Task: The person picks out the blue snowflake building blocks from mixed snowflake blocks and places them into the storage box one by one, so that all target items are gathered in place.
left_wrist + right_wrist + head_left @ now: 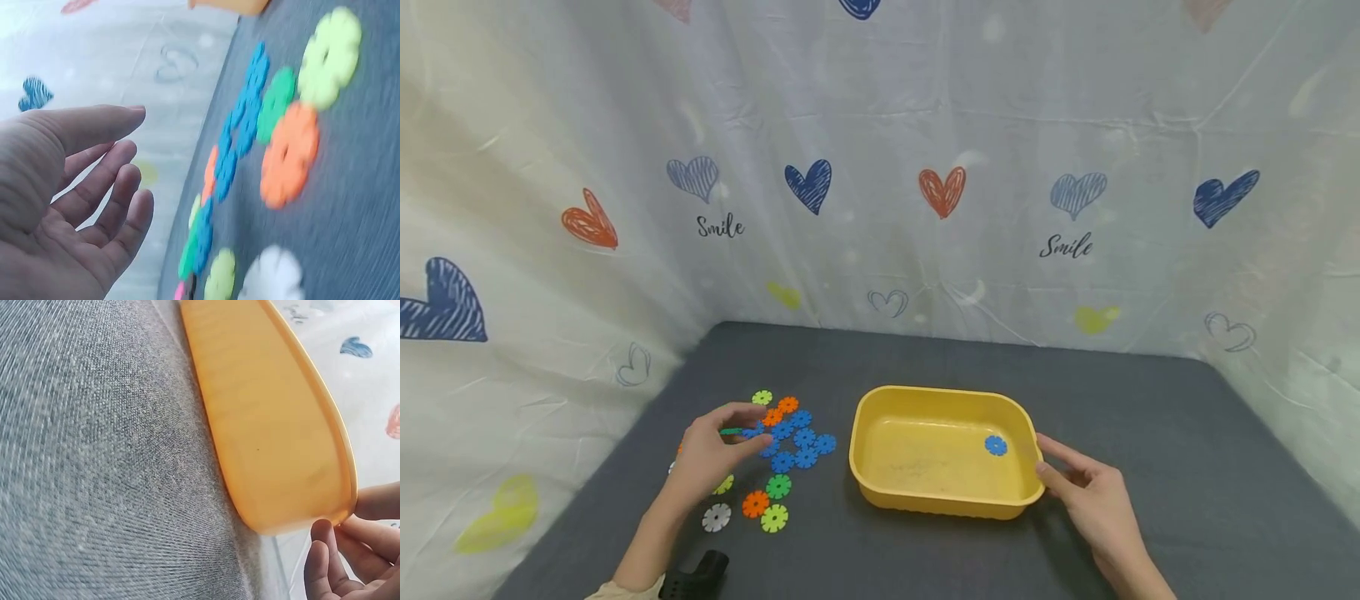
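The right hand point(1097, 496) pinches the right edge of a yellow tub point(917, 501). One blue wheel point(996, 445) lies inside, near that edge. The left hand point(711, 450) is over by lots of flat little wheels point(809, 433), blue, orange, green, yellow and white. The tub and wheels are on a dark gray table point(1150, 417). Behind hangs a white cloth point(880, 100) with hearts point(808, 185) and "Smile" on it.

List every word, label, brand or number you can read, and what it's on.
"Smile": on the hanging backdrop, left, below a striped heart.
"Smile": again on the backdrop, farther right.
Too blurred: dark marks atop the right wrist view.
I can read none on the yellow tray or flower-shaped discs.
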The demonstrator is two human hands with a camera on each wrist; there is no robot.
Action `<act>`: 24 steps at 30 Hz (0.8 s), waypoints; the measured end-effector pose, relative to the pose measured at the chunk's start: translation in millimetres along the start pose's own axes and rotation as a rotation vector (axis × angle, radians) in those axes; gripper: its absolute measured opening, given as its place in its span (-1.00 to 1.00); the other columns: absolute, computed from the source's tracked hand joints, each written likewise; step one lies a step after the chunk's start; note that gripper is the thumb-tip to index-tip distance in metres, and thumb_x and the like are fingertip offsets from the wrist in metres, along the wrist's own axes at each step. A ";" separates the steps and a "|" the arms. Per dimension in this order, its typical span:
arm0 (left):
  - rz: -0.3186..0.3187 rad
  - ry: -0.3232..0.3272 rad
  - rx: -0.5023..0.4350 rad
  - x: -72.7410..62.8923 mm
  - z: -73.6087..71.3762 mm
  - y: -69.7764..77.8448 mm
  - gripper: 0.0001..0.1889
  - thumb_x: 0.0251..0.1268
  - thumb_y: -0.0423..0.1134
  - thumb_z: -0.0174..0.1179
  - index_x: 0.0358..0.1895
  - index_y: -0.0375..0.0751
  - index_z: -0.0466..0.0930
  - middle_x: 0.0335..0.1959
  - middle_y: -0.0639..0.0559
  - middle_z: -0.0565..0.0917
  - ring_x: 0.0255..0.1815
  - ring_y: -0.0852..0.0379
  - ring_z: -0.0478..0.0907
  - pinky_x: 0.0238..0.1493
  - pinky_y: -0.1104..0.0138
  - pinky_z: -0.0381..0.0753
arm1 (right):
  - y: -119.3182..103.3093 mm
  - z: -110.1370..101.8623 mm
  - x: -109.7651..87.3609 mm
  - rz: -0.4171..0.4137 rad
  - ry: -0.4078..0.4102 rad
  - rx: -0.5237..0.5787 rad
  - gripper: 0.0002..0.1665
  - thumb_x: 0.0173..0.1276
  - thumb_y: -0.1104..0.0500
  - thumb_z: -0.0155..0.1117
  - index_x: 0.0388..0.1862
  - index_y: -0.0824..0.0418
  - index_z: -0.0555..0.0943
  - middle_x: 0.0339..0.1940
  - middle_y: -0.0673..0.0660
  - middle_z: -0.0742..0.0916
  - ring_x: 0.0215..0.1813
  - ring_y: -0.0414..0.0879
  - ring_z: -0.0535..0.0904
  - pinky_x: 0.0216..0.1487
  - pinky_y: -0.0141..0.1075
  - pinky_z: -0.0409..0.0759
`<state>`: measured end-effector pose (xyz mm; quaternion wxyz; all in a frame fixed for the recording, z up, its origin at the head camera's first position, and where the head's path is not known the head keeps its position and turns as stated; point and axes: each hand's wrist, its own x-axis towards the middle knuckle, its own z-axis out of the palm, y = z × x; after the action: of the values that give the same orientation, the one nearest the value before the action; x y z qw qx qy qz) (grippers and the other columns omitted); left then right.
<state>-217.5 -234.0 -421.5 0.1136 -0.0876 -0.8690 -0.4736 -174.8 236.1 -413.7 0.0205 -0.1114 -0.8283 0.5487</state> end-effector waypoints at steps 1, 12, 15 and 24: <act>-0.003 0.010 0.016 -0.3 -2.9 -3.1 -0.54 0.16 -0.11 0.45 0.12 -0.13 0.63 0.04 -0.06 0.66 0.04 -0.06 0.55 -0.09 0.35 0.60 | 0.1 -0.1 -0.3 0.001 -0.001 -0.001 -0.42 0.36 0.06 0.38 0.34 0.09 0.55 -0.14 0.14 0.73 -0.15 -0.08 0.60 -0.19 -0.27 0.64; -0.101 0.013 0.116 1.4 -26.1 -26.5 -0.46 0.15 -0.05 0.46 0.16 -0.22 0.59 0.05 -0.13 0.65 0.02 -0.09 0.58 -0.13 0.18 0.60 | 2.7 -2.2 -1.1 0.002 0.001 -0.007 -0.43 0.37 0.07 0.37 0.34 0.09 0.54 -0.16 0.13 0.73 -0.15 -0.05 0.61 -0.20 -0.26 0.64; -0.122 -0.018 0.115 1.4 -27.5 -28.0 -0.45 0.14 -0.05 0.46 0.17 -0.23 0.59 0.06 -0.13 0.65 0.02 -0.09 0.58 -0.13 0.17 0.60 | 3.0 -1.9 -0.6 -0.001 -0.005 -0.005 -0.43 0.36 0.06 0.37 0.34 0.09 0.55 -0.20 0.13 0.73 -0.16 -0.04 0.60 -0.21 -0.26 0.63; -0.161 -0.067 0.117 0.8 -29.8 -34.2 -0.48 0.15 -0.15 0.46 0.17 -0.27 0.59 0.05 -0.15 0.65 0.03 -0.11 0.58 -0.10 0.11 0.62 | 0.2 -2.4 1.1 -0.040 0.011 -0.036 -0.44 0.35 0.02 0.38 0.31 0.07 0.57 -0.23 0.11 0.74 -0.18 -0.08 0.58 -0.22 -0.28 0.59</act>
<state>-223.7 -277.3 -433.1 0.0508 -0.0266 -0.9026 -0.4266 -175.5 238.7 -413.0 0.0339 -0.0983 -0.8401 0.5324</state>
